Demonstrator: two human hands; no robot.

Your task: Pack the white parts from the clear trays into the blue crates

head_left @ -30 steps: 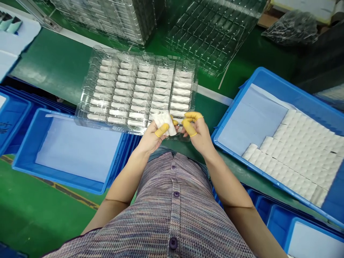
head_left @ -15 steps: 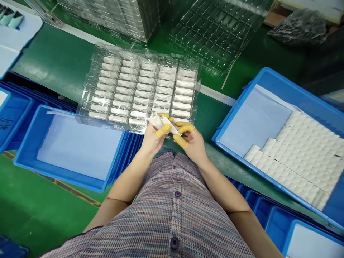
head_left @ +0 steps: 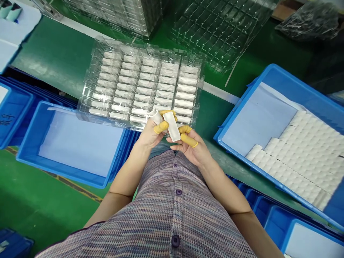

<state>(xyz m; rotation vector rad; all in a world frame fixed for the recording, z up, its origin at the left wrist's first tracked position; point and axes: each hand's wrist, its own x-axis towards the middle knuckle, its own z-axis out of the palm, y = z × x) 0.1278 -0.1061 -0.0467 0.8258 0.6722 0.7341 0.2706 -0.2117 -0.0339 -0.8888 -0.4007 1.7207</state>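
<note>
My left hand [head_left: 150,134], with yellow finger cots on the thumb and a fingertip, grips several small white pieces over the near edge of the tray. One is a flat white rectangular piece [head_left: 172,126], its broad face up; beside it a rolled, tube-like white piece [head_left: 154,115] sticks out. At the lower right edge of the flat piece, my right hand [head_left: 197,147] pinches with thumb and forefinger, also in yellow cots. Just beyond my hands lies a clear plastic tray [head_left: 86,96], its columns of slots filled with similar white pieces.
A blue bin [head_left: 242,98] on the right holds a paper sheet and rows of white pieces. A paper-lined blue bin [head_left: 32,136] stands at left. Behind the green bench [head_left: 53,53] are stacked clear trays [head_left: 120,18] and another clear tray stack [head_left: 217,32].
The flat white piece has turned so its broad face shows, more upright in view. My right hand has shifted slightly down and right, its fingers opening a little.
</note>
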